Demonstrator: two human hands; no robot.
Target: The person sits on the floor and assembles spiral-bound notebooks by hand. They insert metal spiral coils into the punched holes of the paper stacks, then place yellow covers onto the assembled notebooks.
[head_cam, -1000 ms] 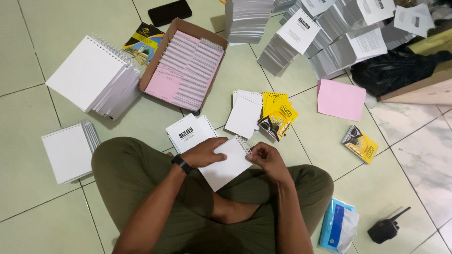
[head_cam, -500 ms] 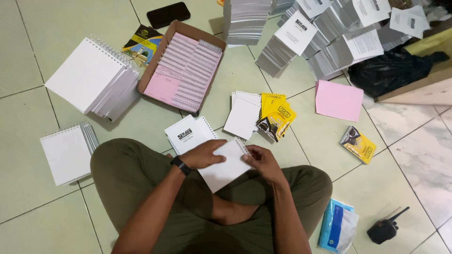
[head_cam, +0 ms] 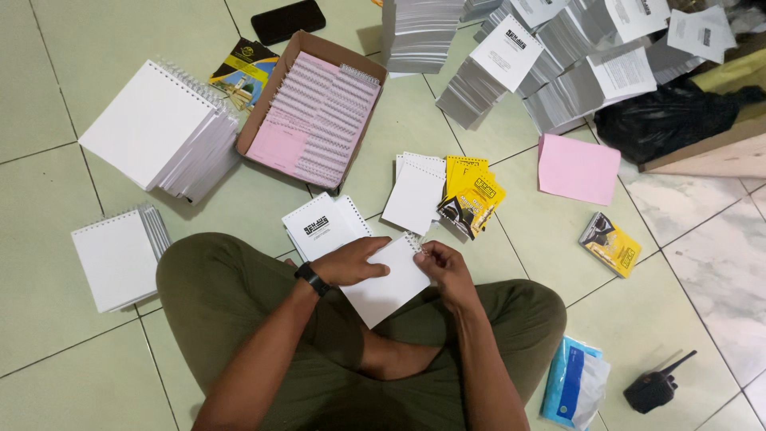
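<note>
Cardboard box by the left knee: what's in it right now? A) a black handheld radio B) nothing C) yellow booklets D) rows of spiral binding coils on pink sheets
D: the open cardboard box holds rows of spiral binding coils lying on pink sheets.

Views: we have one, worn on the head; no second view shares the scene
Direction: we look almost straight down at the tiled floor point(head_cam: 48, 80); far is the top of the frame
Nearness: our crossed legs point(head_cam: 239, 303) fill the near middle; the left hand point(head_cam: 351, 262) and right hand point(head_cam: 447, 267) sit close below us
Reach: far, we take in the cardboard box point(head_cam: 263, 120) and paper stacks point(head_cam: 558, 72); right and near, a black radio point(head_cam: 654, 389)
</note>
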